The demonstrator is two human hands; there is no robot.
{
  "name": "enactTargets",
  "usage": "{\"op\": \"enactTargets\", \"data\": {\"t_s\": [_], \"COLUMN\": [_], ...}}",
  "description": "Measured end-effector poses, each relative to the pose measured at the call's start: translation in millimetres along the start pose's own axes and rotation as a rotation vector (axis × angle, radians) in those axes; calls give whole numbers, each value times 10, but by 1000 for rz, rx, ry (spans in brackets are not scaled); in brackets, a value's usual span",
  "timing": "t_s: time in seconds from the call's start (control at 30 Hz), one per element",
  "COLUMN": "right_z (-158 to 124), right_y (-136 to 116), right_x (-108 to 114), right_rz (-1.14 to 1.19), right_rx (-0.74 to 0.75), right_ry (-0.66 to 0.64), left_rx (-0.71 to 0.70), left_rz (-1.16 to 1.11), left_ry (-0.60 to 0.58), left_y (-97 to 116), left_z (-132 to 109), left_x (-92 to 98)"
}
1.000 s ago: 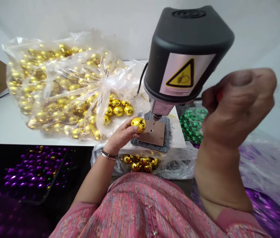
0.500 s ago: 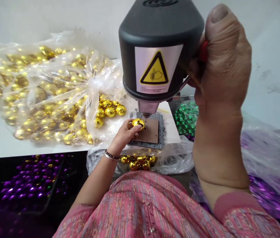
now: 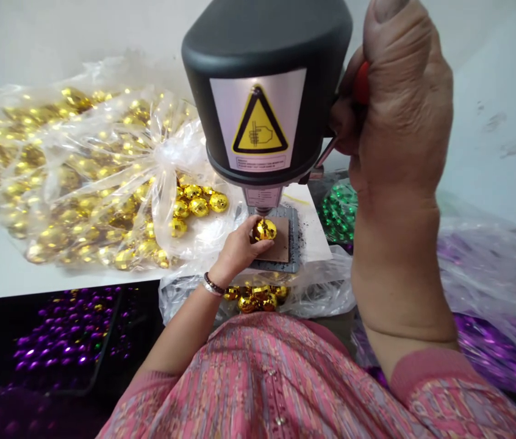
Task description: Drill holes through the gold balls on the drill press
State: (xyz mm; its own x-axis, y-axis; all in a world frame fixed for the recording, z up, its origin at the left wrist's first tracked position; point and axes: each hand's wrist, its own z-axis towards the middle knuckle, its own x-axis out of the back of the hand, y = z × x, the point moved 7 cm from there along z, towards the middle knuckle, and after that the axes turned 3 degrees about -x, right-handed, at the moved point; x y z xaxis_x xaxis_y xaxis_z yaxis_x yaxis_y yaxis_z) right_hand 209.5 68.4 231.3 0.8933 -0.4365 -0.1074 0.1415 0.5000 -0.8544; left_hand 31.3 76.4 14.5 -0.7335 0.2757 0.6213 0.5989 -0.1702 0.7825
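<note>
My left hand pinches a shiny gold faceted ball between thumb and fingers. The ball sits directly beneath the chuck of a black bench drill press, over a brown square board on the grey machine base. Whether the drill tip touches the ball is hard to make out. High at the right, my right hand is closed around the red-knobbed feed lever of the press. A yellow warning label faces me on the machine's head.
A large clear bag of gold balls lies left, with several loose gold balls by its gathered neck. More gold balls lie in an open bag before me. Purple balls fill a dark tray; green beads and purple ones sit right.
The gold ball in my left hand has moved slightly right, under the chuck. My right hand stays on the lever. The view has shifted, so the drill head appears further left.
</note>
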Motion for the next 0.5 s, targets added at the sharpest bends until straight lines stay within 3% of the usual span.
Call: {"op": "enactTargets", "data": {"t_s": [0.17,0.3,0.5], "right_z": [33,10,-345], "right_y": [26,43,-54], "right_x": [5,3,173], "right_rz": [41,33,-61], "right_rx": [-3,-15,233], "right_ry": [6,18,-21], "left_rx": [-37,-59,-47], "left_rz": [41,-4,57], "left_ry": [-51,-15,-36], "left_y": [-3,-33,-33], "left_z": [33,29,-15], "left_x": [-35,-16,-40]}}
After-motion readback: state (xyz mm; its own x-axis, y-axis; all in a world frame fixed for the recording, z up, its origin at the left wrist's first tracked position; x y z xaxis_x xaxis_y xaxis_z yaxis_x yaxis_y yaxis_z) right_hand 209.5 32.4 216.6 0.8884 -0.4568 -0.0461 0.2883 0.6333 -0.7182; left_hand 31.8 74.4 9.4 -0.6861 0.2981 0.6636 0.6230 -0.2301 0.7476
